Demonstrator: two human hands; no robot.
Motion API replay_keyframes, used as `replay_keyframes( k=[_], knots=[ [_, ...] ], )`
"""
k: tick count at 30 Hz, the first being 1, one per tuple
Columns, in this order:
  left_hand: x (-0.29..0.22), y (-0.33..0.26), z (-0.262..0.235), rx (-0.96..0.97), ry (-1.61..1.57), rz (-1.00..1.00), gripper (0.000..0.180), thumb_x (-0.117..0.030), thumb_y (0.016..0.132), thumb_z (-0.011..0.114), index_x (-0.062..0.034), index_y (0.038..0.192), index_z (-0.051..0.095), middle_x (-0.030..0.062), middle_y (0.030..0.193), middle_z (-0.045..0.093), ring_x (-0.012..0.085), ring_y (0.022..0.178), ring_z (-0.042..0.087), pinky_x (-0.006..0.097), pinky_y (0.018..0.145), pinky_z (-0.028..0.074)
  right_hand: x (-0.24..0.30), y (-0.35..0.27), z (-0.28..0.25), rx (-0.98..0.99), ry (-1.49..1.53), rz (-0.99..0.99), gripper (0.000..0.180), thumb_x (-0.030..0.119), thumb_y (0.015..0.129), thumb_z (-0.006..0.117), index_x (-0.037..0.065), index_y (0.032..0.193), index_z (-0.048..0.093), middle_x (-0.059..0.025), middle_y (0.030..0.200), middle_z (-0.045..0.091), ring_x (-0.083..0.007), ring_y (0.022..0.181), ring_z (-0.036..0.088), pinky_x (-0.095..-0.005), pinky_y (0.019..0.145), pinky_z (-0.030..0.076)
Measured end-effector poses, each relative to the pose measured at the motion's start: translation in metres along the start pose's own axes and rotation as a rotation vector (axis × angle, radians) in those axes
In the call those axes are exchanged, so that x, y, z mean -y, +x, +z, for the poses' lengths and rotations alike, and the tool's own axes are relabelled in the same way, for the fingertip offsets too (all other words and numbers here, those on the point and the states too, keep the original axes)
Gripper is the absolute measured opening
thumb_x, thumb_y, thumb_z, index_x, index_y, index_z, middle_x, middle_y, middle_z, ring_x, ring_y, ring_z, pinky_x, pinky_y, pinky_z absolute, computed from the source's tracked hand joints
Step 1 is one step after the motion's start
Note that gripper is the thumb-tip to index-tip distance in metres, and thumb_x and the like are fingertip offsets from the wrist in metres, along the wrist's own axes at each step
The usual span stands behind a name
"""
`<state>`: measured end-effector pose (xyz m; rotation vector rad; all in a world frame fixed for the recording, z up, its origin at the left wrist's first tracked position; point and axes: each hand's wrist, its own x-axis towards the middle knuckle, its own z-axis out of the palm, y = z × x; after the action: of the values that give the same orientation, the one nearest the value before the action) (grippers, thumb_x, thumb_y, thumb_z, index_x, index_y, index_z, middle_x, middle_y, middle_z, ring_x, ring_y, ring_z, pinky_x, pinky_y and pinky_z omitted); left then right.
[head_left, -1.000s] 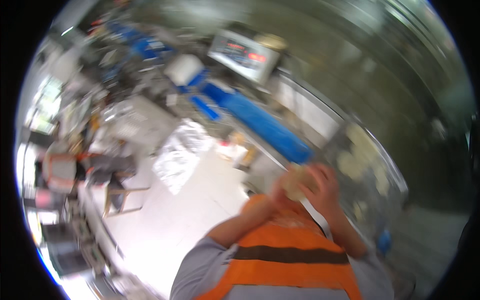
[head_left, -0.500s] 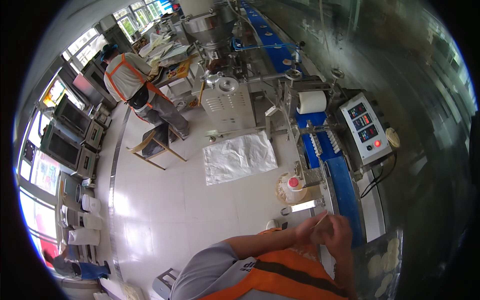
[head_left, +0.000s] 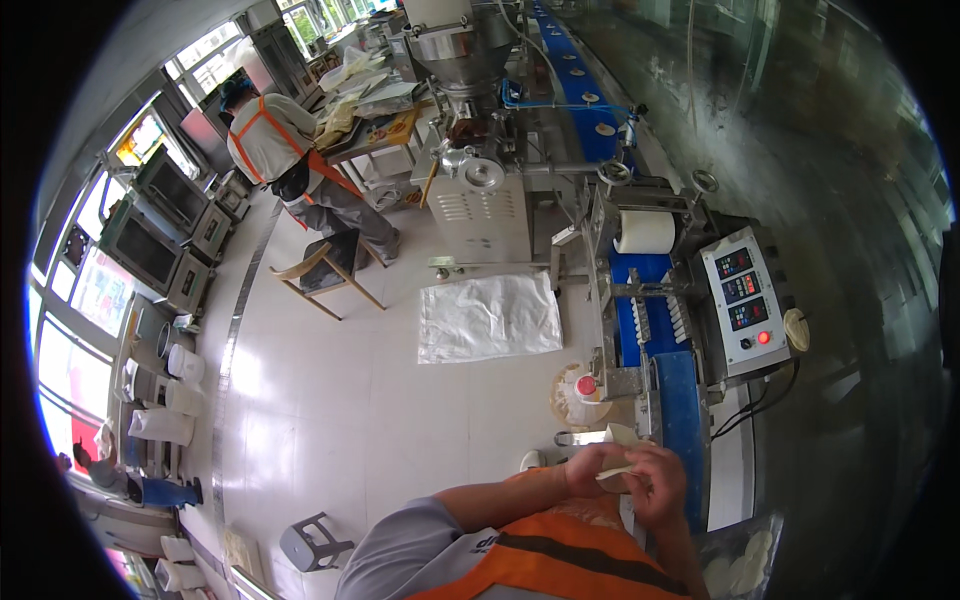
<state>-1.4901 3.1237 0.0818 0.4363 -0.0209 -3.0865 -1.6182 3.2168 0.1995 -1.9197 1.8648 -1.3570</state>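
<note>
A: Where was the dough [head_left: 613,471]?
B: Up between both hands, over the orange apron [head_left: 590,528], just left of the near blue belt [head_left: 683,440]. Two pale parts showed, one between the hands, one poking out past them. Couldn't tell if it was one piece or two.
A: Left hand [head_left: 590,471]?
B: Gripped the dough from the left, fingers curled in, some hidden.
A: Right hand [head_left: 657,486]?
B: Gripped from the right, thumb and fingers bent onto the dough's edge.
A: Nearby?
B: Tray [head_left: 718,541] at lower right, dough rounds [head_left: 752,560] on it, cut off by the lower edge of the view. Red cap [head_left: 587,385] beyond the hands, beside the machine.
A: Machine?
B: White roller [head_left: 645,232] up front, control box [head_left: 745,290] to its right, red light [head_left: 764,338] lit.
A: Floor?
B: White sheet [head_left: 490,318] lay flat, wooden chair [head_left: 330,268] to its left. Co-worker [head_left: 275,140] stood past the chair, back turned.
</note>
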Motion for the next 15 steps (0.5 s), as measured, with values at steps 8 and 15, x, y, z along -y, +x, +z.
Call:
replay_keyframes(
  k=[8,15],
  knots=[
    [0.011,0.003,0.036,0.095,-0.039,-0.048,0.050,-0.045,0.102,0.046,-0.0058,0.133,0.054,0.0123,0.131,0.060,0.0287,0.121,0.059,0.047,0.103,0.047,-0.034,0.006,-0.014,-0.092,-0.005,0.006,0.011,0.001,0.085,0.069,0.003,0.094,0.063,-0.0143,0.094,0.067,-0.0331,0.085,0.064,-0.0409,0.077,0.051],
    [-0.004,0.013,0.023,0.092,0.119,0.030,0.054,-0.038,0.100,0.051,-0.0051,0.142,0.048,0.0119,0.139,0.057,0.0294,0.124,0.057,0.046,0.105,0.046,-0.035,-0.017,-0.006,-0.196,0.435,0.554,0.015,0.009,0.097,0.062,0.003,0.110,0.056,-0.0062,0.096,0.062,-0.0136,0.088,0.060,-0.0295,0.076,0.049]
  ],
)
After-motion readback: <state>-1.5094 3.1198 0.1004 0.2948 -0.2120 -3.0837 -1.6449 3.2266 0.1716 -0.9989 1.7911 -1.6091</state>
